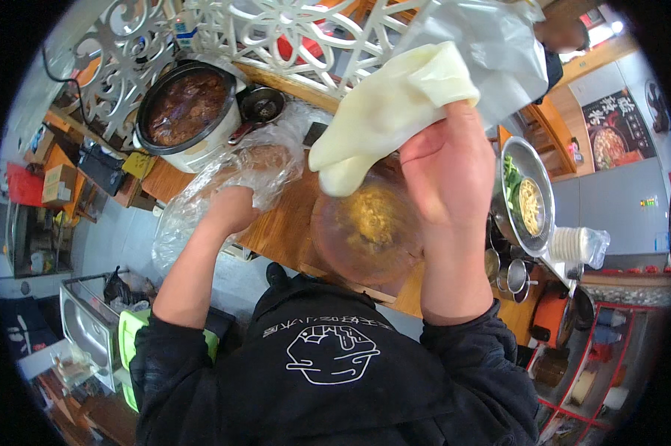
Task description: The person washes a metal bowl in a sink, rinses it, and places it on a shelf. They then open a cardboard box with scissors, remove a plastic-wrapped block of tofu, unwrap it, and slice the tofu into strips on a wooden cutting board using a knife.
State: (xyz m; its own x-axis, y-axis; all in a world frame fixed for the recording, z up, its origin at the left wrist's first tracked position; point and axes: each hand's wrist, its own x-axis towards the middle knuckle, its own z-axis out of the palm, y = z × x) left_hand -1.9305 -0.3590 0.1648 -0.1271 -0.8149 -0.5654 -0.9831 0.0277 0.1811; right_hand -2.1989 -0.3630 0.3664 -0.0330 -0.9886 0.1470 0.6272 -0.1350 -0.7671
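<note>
My right hand holds up a limp, pale, folded sheet of dough or thin flatbread, pinched at its upper right end. Beneath the sheet's lower end, a round wooden chopping block carries a small heap of yellowish-brown chopped food. To the left, my left hand reaches into a crumpled clear plastic bag. Its fingers are hidden by the plastic, so I cannot tell what they grip. Something brownish shows through the bag's far part.
Behind the bag stands a large pot of dark brown stew, beside a small dark pan. A steel bowl of noodles and greens is at right, near stacked white containers. A white lattice screen borders the back. Another person is beyond.
</note>
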